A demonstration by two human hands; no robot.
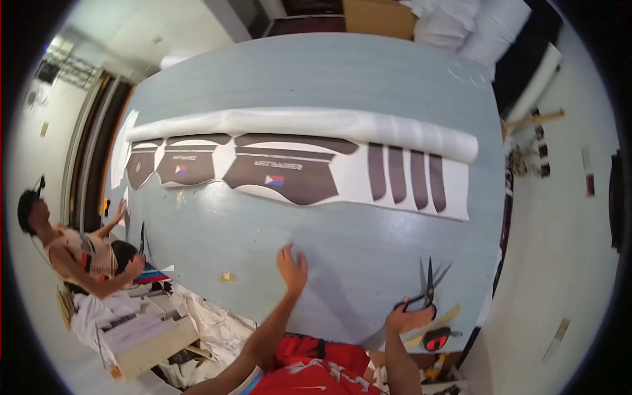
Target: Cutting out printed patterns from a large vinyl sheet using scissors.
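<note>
My left hand (291,266) lies flat on the grey-blue table (342,85), fingers together, holding nothing. My right hand (407,318) grips the black handles of a pair of scissors (428,284) near the table's front edge, blades pointing away from me. Farther up the table lies a long white printed sheet (342,174) with dark brown cut shapes and stripes, partly unrolled from a white roll (309,123).
Another person (72,247) stands at the table's left end with a hand on it. A red tool (436,339) and a yellowish strip lie by my right hand. Paper scraps and a box (151,342) litter the floor at lower left. White bundles (474,26) sit beyond the far edge.
</note>
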